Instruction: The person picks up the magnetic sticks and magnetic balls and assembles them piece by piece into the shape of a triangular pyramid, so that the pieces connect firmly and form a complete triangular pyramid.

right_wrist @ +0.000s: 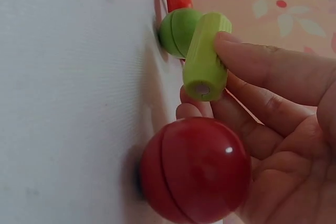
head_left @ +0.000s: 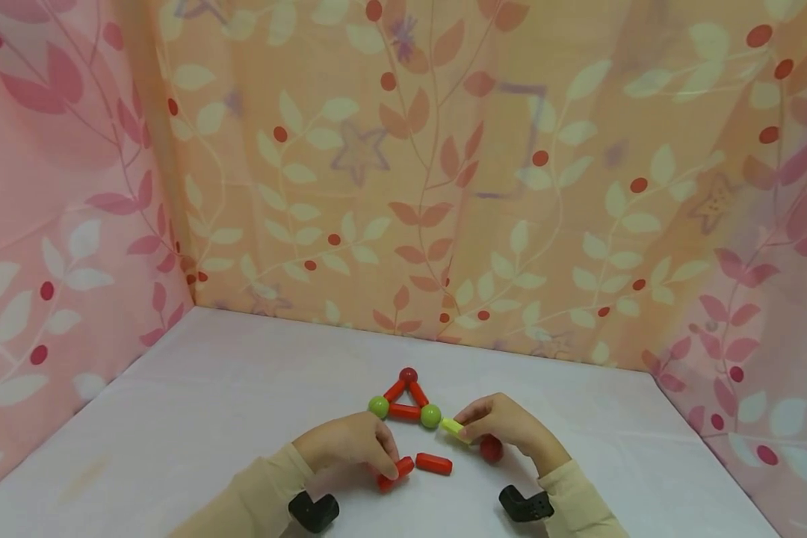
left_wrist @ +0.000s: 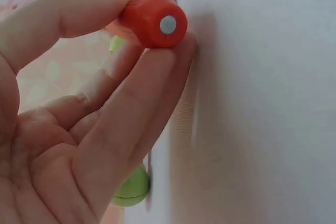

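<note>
Between thumb and fingers my left hand [head_left: 356, 442] pinches a red magnetic rod [left_wrist: 152, 22], its round metal end facing the left wrist camera. My right hand [head_left: 504, 427] pinches a yellow-green magnetic rod [right_wrist: 207, 59], whose far end is right at a green ball [head_left: 431, 416]. That ball is one corner of a flat triangle made of red rods [head_left: 404, 412], another green ball [head_left: 378, 407] and a red ball [head_left: 408, 376] at the far corner. A loose red ball [right_wrist: 197, 169] lies beneath my right palm. Another red rod [head_left: 434, 464] lies between my hands.
A white cloth [head_left: 255, 373] covers the table. Patterned curtains with leaves and berries [head_left: 403, 187] stand along the back and both sides. Black wrist cameras [head_left: 314, 512] are strapped at both sleeves.
</note>
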The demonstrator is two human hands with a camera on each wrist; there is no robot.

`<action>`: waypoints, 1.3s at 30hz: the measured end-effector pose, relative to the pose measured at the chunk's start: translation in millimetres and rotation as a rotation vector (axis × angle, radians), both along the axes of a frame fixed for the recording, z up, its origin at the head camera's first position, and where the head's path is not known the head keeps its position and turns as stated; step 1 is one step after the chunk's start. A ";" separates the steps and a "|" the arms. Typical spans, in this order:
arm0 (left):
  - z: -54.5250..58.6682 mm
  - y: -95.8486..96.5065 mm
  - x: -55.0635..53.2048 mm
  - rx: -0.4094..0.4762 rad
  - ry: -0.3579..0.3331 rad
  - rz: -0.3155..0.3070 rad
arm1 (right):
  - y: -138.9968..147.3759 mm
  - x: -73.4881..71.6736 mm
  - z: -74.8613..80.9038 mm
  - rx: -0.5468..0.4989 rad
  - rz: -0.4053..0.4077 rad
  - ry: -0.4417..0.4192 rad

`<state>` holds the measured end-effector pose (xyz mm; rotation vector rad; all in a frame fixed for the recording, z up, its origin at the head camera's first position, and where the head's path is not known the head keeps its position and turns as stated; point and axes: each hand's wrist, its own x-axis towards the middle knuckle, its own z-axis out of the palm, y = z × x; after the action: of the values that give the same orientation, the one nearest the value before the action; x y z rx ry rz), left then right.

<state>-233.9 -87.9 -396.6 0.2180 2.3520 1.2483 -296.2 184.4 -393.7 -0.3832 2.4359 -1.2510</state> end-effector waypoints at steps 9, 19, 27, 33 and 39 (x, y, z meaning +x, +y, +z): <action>9.6 -7.2 -16.4 0.088 0.063 0.058 | 4.1 -1.8 7.2 -0.042 -0.077 0.039; 16.9 -11.8 -40.8 0.161 0.146 0.159 | -2.6 -1.6 15.5 -0.112 -0.098 0.079; 16.9 -13.0 -53.4 0.183 0.209 0.230 | -16.8 -2.6 18.9 -0.072 -0.134 0.105; 11.7 -16.3 -63.0 0.184 0.222 0.289 | -33.1 -7.4 19.7 -0.127 -0.147 0.096; 2.4 -16.9 -70.8 0.226 0.253 0.330 | -44.6 -8.4 18.4 -0.205 -0.184 0.075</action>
<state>-304.6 -104.7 -394.2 0.0620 2.5298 1.7371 -304.6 139.8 -375.3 -0.2699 2.4585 -1.5986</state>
